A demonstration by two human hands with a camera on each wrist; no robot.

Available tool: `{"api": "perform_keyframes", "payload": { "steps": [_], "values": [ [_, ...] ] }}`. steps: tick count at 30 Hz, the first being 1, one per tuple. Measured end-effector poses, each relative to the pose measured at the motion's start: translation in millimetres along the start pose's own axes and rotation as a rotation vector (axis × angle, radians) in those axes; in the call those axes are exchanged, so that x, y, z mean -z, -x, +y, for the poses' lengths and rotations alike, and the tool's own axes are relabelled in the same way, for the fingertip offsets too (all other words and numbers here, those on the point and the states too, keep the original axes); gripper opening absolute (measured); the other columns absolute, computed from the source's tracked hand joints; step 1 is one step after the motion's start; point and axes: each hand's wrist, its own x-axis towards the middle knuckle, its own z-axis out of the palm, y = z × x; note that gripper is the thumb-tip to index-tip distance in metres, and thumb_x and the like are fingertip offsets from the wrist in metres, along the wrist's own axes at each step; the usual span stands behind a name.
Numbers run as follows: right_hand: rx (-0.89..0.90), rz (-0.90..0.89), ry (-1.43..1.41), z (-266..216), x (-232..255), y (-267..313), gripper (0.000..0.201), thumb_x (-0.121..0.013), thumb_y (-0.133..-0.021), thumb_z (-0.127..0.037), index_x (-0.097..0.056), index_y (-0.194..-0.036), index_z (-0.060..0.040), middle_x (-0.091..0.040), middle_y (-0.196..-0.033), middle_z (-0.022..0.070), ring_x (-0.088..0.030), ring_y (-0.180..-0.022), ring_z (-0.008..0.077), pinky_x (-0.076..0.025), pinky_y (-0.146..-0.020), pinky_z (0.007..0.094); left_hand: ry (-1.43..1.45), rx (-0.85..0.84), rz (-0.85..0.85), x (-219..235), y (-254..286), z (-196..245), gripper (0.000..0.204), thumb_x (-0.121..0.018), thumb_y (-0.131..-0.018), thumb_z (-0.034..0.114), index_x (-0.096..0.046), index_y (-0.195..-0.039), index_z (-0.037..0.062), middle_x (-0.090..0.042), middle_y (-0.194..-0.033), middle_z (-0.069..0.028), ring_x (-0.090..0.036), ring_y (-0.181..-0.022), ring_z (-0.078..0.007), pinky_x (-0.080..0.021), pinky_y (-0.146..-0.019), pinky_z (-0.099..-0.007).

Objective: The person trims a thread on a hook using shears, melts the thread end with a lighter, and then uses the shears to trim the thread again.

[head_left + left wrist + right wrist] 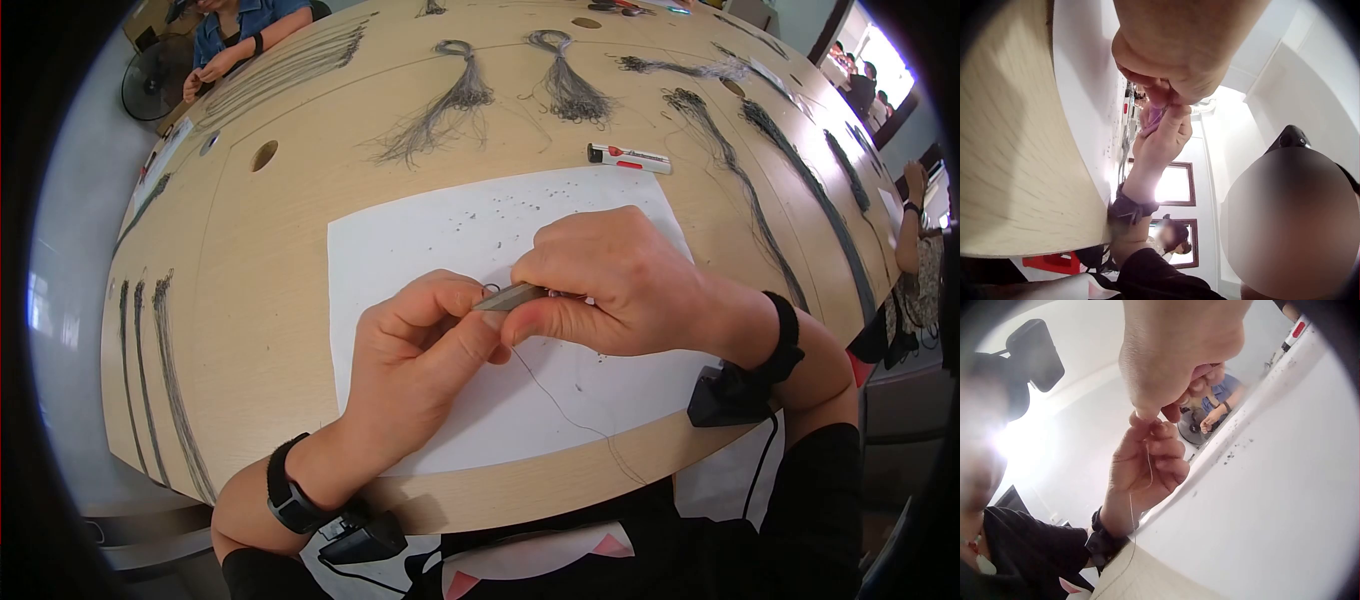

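Observation:
My left hand (410,340) pinches a thin dark strand, like wire or thread, whose small loop (491,288) sticks up by the fingertips. From these fingers the strand (550,395) trails over the paper to the table's front edge; in the right wrist view it hangs down across the left palm. My right hand (620,285) grips a small tool (512,297) with a flat grey metal end, and its pinkish-purple part (1154,119) shows between the fingers in the left wrist view. The tool's metal end meets the left thumb and fingertips. Most of it is hidden in the right hand.
White paper (400,270) dotted with dark bits lies under the hands. A marker (628,158) lies at its far edge. Looped strand bundles (575,90) lie beyond, longer bundles (815,190) on the right, others (165,370) on the left. Another person (245,35) sits across the table.

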Motion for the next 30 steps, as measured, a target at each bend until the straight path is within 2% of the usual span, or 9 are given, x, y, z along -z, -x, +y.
{"api": "perform_keyframes", "payload": {
  "steps": [2,3,5,9,12,14,18,24,30],
  "values": [
    [0.03,-0.019,0.005,0.3,1.5,0.0,0.027,-0.062,-0.071,-0.03,-0.054,-0.072,-0.0048,-0.043,-0.053,0.004,-0.041,-0.045,0.0167,-0.031,-0.041,0.0257,-0.024,0.005,0.001,-0.3,0.0,1.3,0.004,-0.05,-0.079,0.003,-0.053,-0.082,0.0003,-0.054,-0.077,-0.0037,-0.051,-0.067,-0.0083,-0.042,-0.062,-0.0198],
    [0.03,-0.018,0.005,-1.4,2.7,-0.4,0.027,-0.062,-0.071,-0.03,-0.054,-0.072,-0.0048,-0.043,-0.053,0.004,-0.041,-0.045,0.0167,-0.031,-0.041,0.0257,-0.017,0.015,0.02,-0.9,0.4,2.1,0.005,-0.051,-0.079,0.004,-0.053,-0.082,0.0004,-0.054,-0.077,-0.0034,-0.051,-0.067,-0.008,-0.042,-0.061,-0.0194],
    [-0.195,0.029,-0.147,-7.7,6.3,-1.8,0.025,-0.064,-0.07,-0.026,-0.054,-0.074,-0.0032,-0.044,-0.054,0.0025,-0.039,-0.045,0.0109,-0.031,-0.042,0.022,-0.011,0.026,0.039,-2.0,0.7,3.5,0.005,-0.052,-0.079,0.005,-0.053,-0.082,0.0004,-0.055,-0.077,-0.0032,-0.051,-0.066,-0.0078,-0.042,-0.061,-0.019],
    [-0.267,0.065,-0.272,-13.6,7.7,-2.5,0.033,-0.061,-0.071,-0.032,-0.049,-0.063,-0.0015,-0.042,-0.05,0.0066,-0.038,-0.044,0.0144,-0.03,-0.041,0.0255,-0.046,0.004,0.076,-1.7,0.0,0.2,0.006,-0.053,-0.079,0.006,-0.054,-0.082,0.0007,-0.055,-0.076,-0.0024,-0.051,-0.065,-0.0077,-0.042,-0.06,-0.0184],
    [-0.299,0.085,-0.264,-15.8,4.1,-1.9,0.026,-0.062,-0.068,-0.023,-0.05,-0.065,-0.0008,-0.043,-0.051,0.007,-0.04,-0.045,0.0146,-0.032,-0.042,0.0254,-0.077,-0.038,0.066,-3.7,0.8,-1.5,0.006,-0.053,-0.078,0.005,-0.055,-0.082,0.0005,-0.055,-0.076,-0.0023,-0.051,-0.065,-0.0077,-0.042,-0.059,-0.0182],
    [-0.234,0.091,-0.263,-14.4,1.5,0.3,0.014,-0.06,-0.067,-0.009,-0.053,-0.076,-0.0007,-0.046,-0.056,0.0006,-0.038,-0.048,0.0047,-0.032,-0.043,0.0194,-0.105,-0.042,0.066,-5.6,1.8,-0.9,0.005,-0.053,-0.078,0.004,-0.055,-0.081,0.0004,-0.055,-0.076,-0.0024,-0.051,-0.065,-0.0077,-0.042,-0.059,-0.0181],
    [-0.205,0.084,-0.258,-14.9,2.0,0.1,0.011,-0.057,-0.067,-0.006,-0.053,-0.076,-0.0008,-0.046,-0.055,0.0005,-0.038,-0.047,0.0049,-0.032,-0.043,0.0193,-0.055,0.009,0.069,-6.0,2.3,0.8,0.007,-0.053,-0.079,0.007,-0.055,-0.081,0.0009,-0.055,-0.076,-0.0026,-0.051,-0.065,-0.0074,-0.041,-0.059,-0.0188],
    [-0.231,0.047,-0.263,-8.1,3.8,-0.2,0.018,-0.062,-0.068,-0.014,-0.053,-0.077,-0.0017,-0.046,-0.057,0.0002,-0.038,-0.048,0.0061,-0.032,-0.043,0.0196,0.111,0.072,0.106,-2.0,1.7,1.0,0.011,-0.051,-0.08,0.014,-0.056,-0.082,0.0036,-0.057,-0.077,-0.0035,-0.051,-0.064,-0.0078,-0.037,-0.057,-0.0189],
    [0.009,0.01,-0.061,-2.7,4.1,-2.0,0.029,-0.066,-0.067,-0.028,-0.053,-0.077,-0.0036,-0.045,-0.059,0.0029,-0.042,-0.049,0.0132,-0.034,-0.043,0.0231,0.195,0.079,0.112,-3.7,2.2,0.1,0.01,-0.051,-0.08,0.013,-0.056,-0.083,0.0043,-0.057,-0.075,-0.0031,-0.05,-0.063,-0.0072,-0.036,-0.057,-0.019]
  ]
}}
